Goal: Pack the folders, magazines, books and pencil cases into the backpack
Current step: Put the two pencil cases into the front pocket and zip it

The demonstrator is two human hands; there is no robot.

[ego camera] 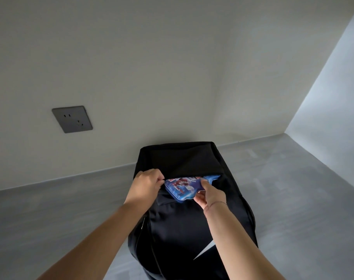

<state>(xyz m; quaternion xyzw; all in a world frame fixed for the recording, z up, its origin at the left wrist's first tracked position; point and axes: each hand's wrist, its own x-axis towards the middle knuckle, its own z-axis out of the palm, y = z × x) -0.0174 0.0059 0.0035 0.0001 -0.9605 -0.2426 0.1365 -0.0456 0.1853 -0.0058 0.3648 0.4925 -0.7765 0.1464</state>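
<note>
A black backpack point(182, 229) is set on a grey surface point(293, 188), its far end near a white wall on which a grey socket plate point(72, 119) is mounted. The left end of an opening across the bag is pinched between the curled fingers and thumb of the left hand point(147, 183). A blue printed pencil case point(181, 187) is gripped by the right hand point(211, 196), thumb on top and fingers curled beneath, and is lodged partly inside that opening, its far edge hidden under the black flap.
</note>
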